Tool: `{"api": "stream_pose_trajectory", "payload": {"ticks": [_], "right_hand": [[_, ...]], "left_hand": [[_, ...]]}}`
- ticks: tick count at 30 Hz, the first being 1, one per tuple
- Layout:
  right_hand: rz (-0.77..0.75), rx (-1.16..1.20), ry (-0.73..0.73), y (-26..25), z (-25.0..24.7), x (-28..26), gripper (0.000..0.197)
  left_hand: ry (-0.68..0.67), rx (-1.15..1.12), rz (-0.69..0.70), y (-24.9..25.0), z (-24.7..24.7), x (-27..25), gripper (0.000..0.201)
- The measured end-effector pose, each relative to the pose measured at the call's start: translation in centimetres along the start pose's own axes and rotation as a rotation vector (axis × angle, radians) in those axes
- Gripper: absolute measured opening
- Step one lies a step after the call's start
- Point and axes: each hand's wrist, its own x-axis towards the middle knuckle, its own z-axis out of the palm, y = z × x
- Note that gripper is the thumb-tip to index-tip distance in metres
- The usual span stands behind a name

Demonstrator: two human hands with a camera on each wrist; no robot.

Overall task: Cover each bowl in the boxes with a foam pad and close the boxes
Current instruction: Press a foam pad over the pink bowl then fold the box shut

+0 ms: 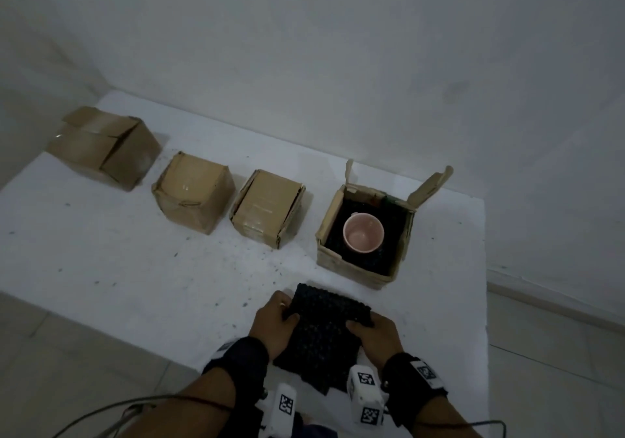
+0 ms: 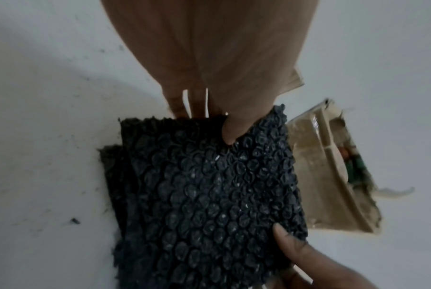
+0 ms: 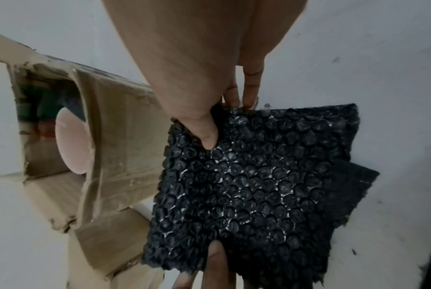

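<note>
Pad (image 1: 326, 322), black and bubbled, sitting near the table's (image 1: 101, 251) front edge: I am pinching it with left hand (image 1: 274, 326) and right hand (image 1: 377, 338), thumbs on top. Second pad (image 3: 350, 187) is lying beneath and risks lifting too. Bowl (image 1: 363, 237) is waiting uncovered in the open box (image 1: 355, 268) by the right edge, whose upright flaps could snag the pad.

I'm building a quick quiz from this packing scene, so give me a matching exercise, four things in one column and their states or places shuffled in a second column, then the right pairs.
Column one:
1. pink bowl
2. foam pad
3. rightmost box
4. far-left box

Column two:
A. held at opposite edges by the left hand and the right hand
B. flaps closed, at the table's far left corner
C. flaps standing open
D. uncovered, sitting on dark padding inside a box

Pairs: 1-D, 2-A, 3-C, 4-B
</note>
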Motion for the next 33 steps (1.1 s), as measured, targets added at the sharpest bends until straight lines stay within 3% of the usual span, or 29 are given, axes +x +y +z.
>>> {"api": "stream_pose_trajectory", "payload": {"ticks": [3,6,9,12,16,18,22,25,29,33], "right_hand": [[-0.094,0.105,-0.034,-1.5,-0.3,-1.2,0.022],[-0.071,0.223,-0.104,-2.7,-0.3,-1.8,0.045],[-0.058,0.31,-0.182,-4.0,-0.5,-2.2,0.037],[-0.154,0.29,-0.192,-5.4,-0.5,-2.1,0.029],[-0.299,0.277,-0.13,-8.3,-0.7,-2.2,0.024],[-0.33,0.297,-0.115,-9.8,-0.8,-2.2,0.026],[-0.335,0.208,-0.126,-11.0,-0.7,-2.1,0.051],[-0.326,0.183,-0.05,-10.8,-0.9,-1.9,0.045],[-0.315,0.195,0.092,-10.8,-1.4,-1.6,0.04],[-0.285,0.184,0.227,-11.2,-2.5,-0.5,0.03]], "left_hand": [[-0.103,-0.177,-0.014,0.7,-1.7,-0.4,0.011],[-0.129,-0.383,-0.032,2.0,-3.6,-1.1,0.01],[-0.083,-0.499,-0.025,3.8,-5.1,-1.3,0.021],[0.009,-0.58,0.002,6.0,-6.3,-1.0,0.039],[-0.142,-0.678,-0.04,8.9,-6.8,-0.6,0.03],[-0.18,-0.683,-0.05,9.7,-6.7,0.0,0.031],[-0.124,-0.664,0.003,11.3,-6.7,1.4,0.023],[-0.083,-0.694,0.014,12.4,-6.8,2.3,0.027],[-0.244,-0.595,-0.05,13.6,-6.2,3.0,0.028],[-0.123,-0.394,-0.015,14.4,-5.7,4.2,0.026]]}}
